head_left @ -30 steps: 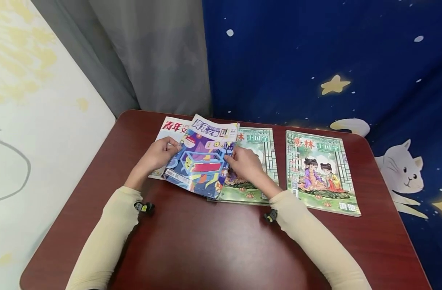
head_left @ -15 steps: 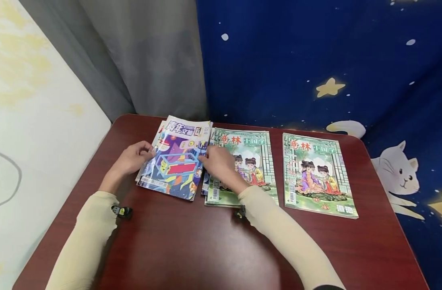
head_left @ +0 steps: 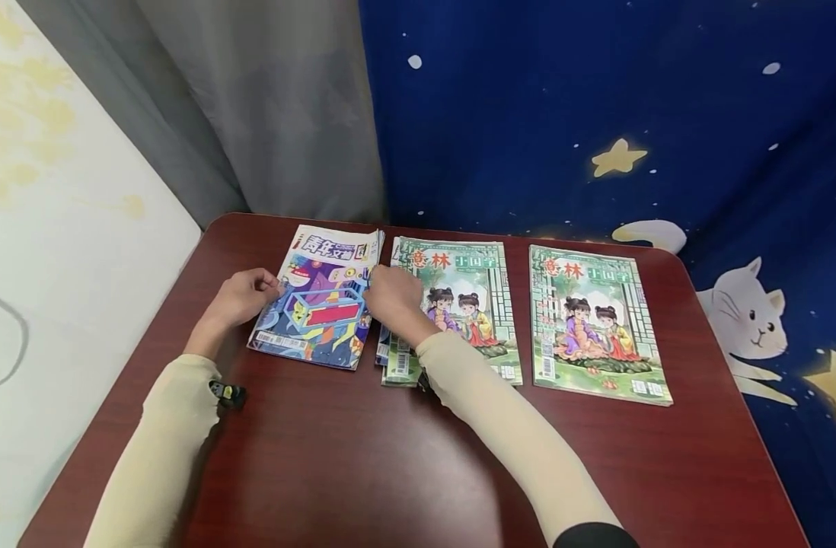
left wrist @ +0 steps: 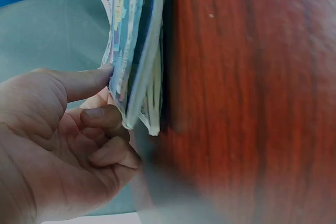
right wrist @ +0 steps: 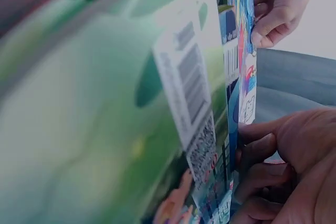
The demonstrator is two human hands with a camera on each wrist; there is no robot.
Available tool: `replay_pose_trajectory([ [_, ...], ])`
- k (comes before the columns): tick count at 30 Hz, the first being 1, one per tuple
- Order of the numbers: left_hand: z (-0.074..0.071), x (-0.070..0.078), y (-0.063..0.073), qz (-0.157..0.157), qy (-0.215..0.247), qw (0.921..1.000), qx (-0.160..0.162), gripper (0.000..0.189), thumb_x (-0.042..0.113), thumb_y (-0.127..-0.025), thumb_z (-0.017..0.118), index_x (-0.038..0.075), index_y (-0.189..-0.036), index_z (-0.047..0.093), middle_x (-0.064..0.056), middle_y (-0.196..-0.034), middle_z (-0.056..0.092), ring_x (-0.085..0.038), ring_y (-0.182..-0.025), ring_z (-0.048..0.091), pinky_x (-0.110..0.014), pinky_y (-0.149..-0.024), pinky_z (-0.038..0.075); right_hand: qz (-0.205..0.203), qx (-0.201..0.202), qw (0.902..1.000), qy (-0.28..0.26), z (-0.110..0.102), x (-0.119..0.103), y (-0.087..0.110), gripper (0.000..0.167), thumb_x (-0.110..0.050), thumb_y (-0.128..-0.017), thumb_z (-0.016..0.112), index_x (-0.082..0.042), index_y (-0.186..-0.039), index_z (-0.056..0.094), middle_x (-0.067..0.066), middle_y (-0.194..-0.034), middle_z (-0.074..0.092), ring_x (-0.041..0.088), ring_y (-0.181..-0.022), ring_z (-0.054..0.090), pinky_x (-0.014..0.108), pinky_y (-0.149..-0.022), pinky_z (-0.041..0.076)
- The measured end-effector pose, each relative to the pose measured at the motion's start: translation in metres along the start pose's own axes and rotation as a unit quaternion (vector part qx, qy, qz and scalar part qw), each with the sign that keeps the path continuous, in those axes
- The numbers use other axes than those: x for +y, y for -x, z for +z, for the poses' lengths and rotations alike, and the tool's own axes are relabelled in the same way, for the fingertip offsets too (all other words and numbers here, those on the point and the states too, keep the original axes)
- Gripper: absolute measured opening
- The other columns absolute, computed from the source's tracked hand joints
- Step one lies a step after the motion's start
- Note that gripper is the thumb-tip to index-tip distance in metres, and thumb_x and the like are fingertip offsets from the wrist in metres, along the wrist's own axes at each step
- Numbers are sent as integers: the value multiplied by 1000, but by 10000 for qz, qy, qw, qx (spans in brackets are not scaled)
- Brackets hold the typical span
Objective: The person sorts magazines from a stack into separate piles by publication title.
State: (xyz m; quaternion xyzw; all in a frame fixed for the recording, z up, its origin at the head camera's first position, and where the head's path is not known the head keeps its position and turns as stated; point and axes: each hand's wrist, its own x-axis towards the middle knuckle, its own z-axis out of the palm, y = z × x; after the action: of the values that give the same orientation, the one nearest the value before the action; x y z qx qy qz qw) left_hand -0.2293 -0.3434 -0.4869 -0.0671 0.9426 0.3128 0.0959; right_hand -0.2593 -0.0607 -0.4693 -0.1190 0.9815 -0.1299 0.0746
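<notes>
On the left part of the table in the head view lies a magazine (head_left: 315,304) with a purple and blue cover, squarely over others. My left hand (head_left: 245,297) pinches its left edge, the thumb (left wrist: 89,83) on the cover and the other fingers curled at the spine side. At the opposite edge my right hand (head_left: 394,298) holds the magazine between thumb and fingers. In the right wrist view that hand (right wrist: 304,166) is beside the stack's edge, with part of its grip hidden. The left wrist view shows several page edges (left wrist: 147,82) stacked together.
Right of my right hand lies a pile of green-covered magazines (head_left: 469,304), with a bluish magazine (head_left: 382,348) poking out from its left side. Another green-covered pile (head_left: 599,327) is further right. The dark red table (head_left: 390,472) ends at a grey curtain (head_left: 308,114) and a blue one (head_left: 500,114).
Both hands have moved left with the purple and blue magazine, from overlapping the green pile to lying over the left stack. It now covers the red-titled magazine there and lies straighter.
</notes>
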Motion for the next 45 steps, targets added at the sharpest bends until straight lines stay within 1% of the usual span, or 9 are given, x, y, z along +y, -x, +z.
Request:
replay_pose_trajectory([
  [6, -3, 1, 2, -117, -155, 9998, -41, 36, 36, -105, 64, 2, -116, 65, -21, -107, 68, -31, -94, 60, -36, -78, 49, 95, -423, 9988, 248, 2, -6, -5, 37, -23, -106, 58, -23, -69, 60, -2, -62, 55, 13, -54, 44, 30, -46, 35],
  [14, 6, 9, 2, -146, -610, 9978, 195, 33, 35, -104, 65, 3, -108, 64, -20, -97, 70, -29, -83, 62, -34, -68, 47, 264, -567, 9949, 793, 1, -10, -6, 11, -26, -103, 63, -26, -100, 74, -1, -78, 67, 14, -67, 62, 33, -54, 50],
  [18, 8, 13, 3, -147, -793, 9960, 383, 32, 35, -104, 65, 3, -105, 63, -21, -96, 69, -31, -83, 62, -38, -69, 46, 274, -478, 9935, 1001, 2, -11, -6, 13, -30, -102, 65, -26, -108, 76, -1, -81, 67, 15, -68, 63, 33, -56, 52],
  [22, 9, 15, 2, -159, -788, 9960, 400, 32, 35, -104, 65, 3, -105, 62, -21, -97, 68, -32, -85, 61, -39, -71, 46, 266, -355, 9942, 981, 4, -11, -6, 13, -30, -103, 64, -25, -106, 76, -1, -79, 67, 15, -66, 62, 33, -54, 51],
  [28, 6, 12, 2, -316, -467, 9984, 95, 33, 34, -106, 64, 1, -110, 61, -23, -102, 69, -29, -84, 65, -31, -68, 53, 284, -343, 9953, 861, 8, -13, -6, 13, -30, -103, 65, -24, -99, 76, 0, -77, 67, 16, -64, 62, 33, -52, 50],
  [32, 6, 12, 3, -402, -443, 9982, 39, 34, 35, -106, 63, 1, -111, 61, -22, -102, 69, -28, -84, 66, -31, -69, 53, 299, -375, 9945, 933, 7, -15, -6, 13, -32, -102, 66, -25, -103, 76, 0, -80, 69, 16, -66, 63, 34, -53, 51],
  [40, 10, 18, 8, -450, -995, 9931, 415, 41, 37, -104, 65, -2, -114, 65, -24, -102, 69, -33, -85, 63, -44, -72, 52, 327, -381, 9929, 1079, 4, -15, -5, 16, -33, -103, 65, -25, -111, 77, 0, -85, 71, 16, -69, 64, 34, -55, 51],
  [43, 11, 17, 9, -524, -1151, 9903, 579, 47, 39, -102, 67, -4, -119, 65, -26, -105, 69, -35, -85, 65, -46, -71, 53, 260, -234, 9947, 966, 6, -12, -4, 17, -35, -104, 63, -25, -101, 76, -1, -79, 69, 16, -66, 63, 34, -53, 51],
  [45, 11, 16, 9, -555, -1133, 9901, 622, 50, 40, -101, 68, -5, -122, 65, -27, -106, 69, -35, -85, 65, -46, -71, 53, 178, -91, 9964, 829, 7, -9, -1, 26, -41, -105, 62, -24, -89, 75, -2, -73, 67, 16, -64, 62, 34, -51, 50],
])
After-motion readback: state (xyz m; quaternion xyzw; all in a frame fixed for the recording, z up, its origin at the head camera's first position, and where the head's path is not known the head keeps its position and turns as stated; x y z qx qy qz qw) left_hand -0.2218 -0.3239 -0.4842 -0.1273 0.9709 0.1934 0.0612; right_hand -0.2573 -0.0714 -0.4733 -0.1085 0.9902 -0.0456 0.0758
